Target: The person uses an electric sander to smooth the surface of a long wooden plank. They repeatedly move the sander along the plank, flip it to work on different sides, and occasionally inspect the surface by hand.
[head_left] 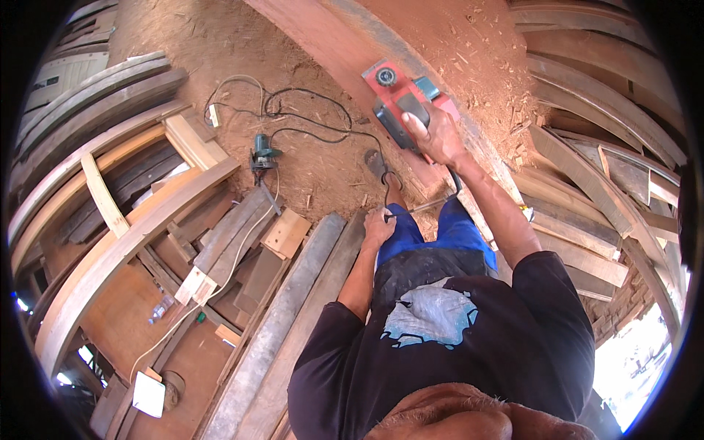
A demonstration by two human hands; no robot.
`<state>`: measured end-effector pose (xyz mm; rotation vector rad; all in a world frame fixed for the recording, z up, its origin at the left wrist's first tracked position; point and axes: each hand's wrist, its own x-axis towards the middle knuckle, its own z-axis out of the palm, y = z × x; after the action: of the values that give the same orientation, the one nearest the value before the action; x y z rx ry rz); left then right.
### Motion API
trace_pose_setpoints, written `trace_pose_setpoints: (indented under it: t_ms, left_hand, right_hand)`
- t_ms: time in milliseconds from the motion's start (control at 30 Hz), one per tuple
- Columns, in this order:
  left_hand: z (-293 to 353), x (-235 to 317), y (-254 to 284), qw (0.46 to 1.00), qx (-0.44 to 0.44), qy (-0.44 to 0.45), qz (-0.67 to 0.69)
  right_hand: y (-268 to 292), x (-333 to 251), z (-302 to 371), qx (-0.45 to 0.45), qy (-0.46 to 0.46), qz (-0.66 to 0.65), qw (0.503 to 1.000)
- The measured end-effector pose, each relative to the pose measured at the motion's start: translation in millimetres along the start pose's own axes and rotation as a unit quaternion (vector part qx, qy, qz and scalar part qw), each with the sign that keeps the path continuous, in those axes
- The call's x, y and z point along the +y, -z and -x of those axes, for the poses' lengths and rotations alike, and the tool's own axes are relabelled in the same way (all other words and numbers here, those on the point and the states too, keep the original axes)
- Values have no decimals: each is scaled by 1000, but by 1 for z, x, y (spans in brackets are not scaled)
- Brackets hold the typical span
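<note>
A small green power tool [262, 154] is seen lying on the sawdust-covered floor [308, 66], well left of the work. The black cord [386, 192] is gripped in the closed left hand [378, 226]. The red and black electric planer [402, 101] is set on the curved reddish plank [323, 37], its handle clamped in the right hand [438, 136].

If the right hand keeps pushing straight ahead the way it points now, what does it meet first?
The right hand grips the red and black electric planer. Ahead lies only more of the long reddish wooden beam; the way looks free, though depth is unclear.
</note>
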<state>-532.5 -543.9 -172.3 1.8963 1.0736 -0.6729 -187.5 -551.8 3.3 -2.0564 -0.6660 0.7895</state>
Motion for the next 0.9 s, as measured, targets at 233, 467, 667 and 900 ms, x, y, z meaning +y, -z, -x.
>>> trace_pose_setpoints:
  t_ms: [233, 467, 667, 900]
  left_hand:
    - [-18, -23, 16, 993, 52, 2, 108]
    - [-23, -4, 60, 980, 107, -6, 169]
    - [-38, -3, 100, 979, 119, 2, 164]
    - [-69, -20, 146, 981, 128, 49, 141]
  right_hand:
    - [-15, -21, -69, 39, 49, 6, 998]
    - [-17, -60, -128, -37, 11, 33, 999]
    - [-32, -79, -182, 5, 33, 11, 999]
    - [-52, -101, -253, 16, 57, 22, 998]
